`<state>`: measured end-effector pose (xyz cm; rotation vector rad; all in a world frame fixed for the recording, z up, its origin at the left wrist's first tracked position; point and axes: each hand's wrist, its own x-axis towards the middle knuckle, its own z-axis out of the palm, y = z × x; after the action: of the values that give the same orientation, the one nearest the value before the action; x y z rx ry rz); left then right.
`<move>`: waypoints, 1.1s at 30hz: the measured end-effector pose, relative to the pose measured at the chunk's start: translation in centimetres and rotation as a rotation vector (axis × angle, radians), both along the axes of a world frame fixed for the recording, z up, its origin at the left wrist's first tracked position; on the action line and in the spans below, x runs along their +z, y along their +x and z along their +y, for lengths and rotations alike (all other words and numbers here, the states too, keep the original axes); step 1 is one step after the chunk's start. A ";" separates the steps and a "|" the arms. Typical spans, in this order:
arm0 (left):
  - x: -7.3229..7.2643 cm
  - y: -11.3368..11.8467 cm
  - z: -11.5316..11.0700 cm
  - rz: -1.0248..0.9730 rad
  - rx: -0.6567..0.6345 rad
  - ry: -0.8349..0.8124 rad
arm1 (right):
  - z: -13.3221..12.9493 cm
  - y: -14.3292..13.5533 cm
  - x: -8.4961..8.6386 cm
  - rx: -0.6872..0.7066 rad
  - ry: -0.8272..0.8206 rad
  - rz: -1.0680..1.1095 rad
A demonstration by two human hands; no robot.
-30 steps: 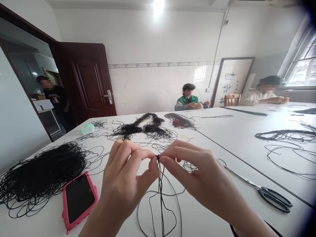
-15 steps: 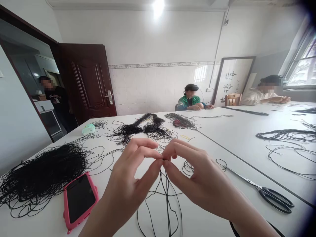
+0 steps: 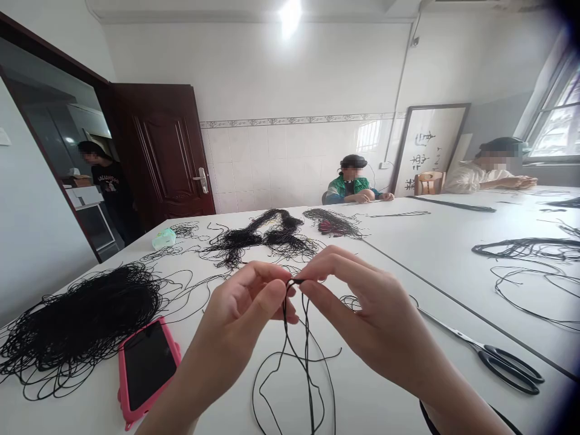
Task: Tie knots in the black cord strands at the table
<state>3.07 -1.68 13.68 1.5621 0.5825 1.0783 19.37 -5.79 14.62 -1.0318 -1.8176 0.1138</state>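
Right hand point(image 3: 362, 305) pinches black cord point(image 3: 307, 356); left hand point(image 3: 240, 320) at its bend. Bench point(image 3: 222, 411): scissors point(image 3: 475, 344) right, pink-cased phone point(image 3: 149, 362) left, beside cord heap point(image 3: 95, 320).

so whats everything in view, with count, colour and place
held cord: several strands, black, centre front
cord heap: 1, black, table left
cord bundles: several, black, far and right
smartphone: 1, pink case, beside heap
scissors: 1, silver and black, table right
container: 1, mint green, far left
unclear item: 1, red, far bundle
tabletop: 1, white, seamed, foreground
door: 1, red-brown, left
framed calligraphy: 1, black on white, back right
chair: 1, wood brown, back right
window: 1, pale, far right
ceiling light: 1, white, top centre
co-workers: 3, green, pale, black tops, two beyond table, one doorway
left grip: 1, bare, beside held cord
right grip: 1, bare, pinching held cord
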 end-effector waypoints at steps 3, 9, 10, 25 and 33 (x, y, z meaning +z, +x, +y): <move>-0.2 0.0 0.1 0.084 0.007 0.026 | -0.2 0.0 -0.1 0.007 -0.003 -0.010; 0.1 0.2 -0.2 0.066 0.058 0.127 | -0.2 0.3 -0.1 0.055 0.018 -0.002; 0.0 0.2 -0.3 0.063 0.060 0.123 | -0.2 0.3 -0.1 0.065 0.013 -0.001; -0.2 0.5 -0.7 0.178 0.300 0.588 | -0.4 0.0 -0.1 -0.004 -0.005 -0.018; -1.0 0.6 -0.5 0.267 0.542 1.287 | -0.4 -0.4 0.1 0.008 -0.069 0.032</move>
<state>3.66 -2.14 12.64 2.7791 0.5039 1.8548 18.93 -6.15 14.74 -1.0659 -1.8000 0.1980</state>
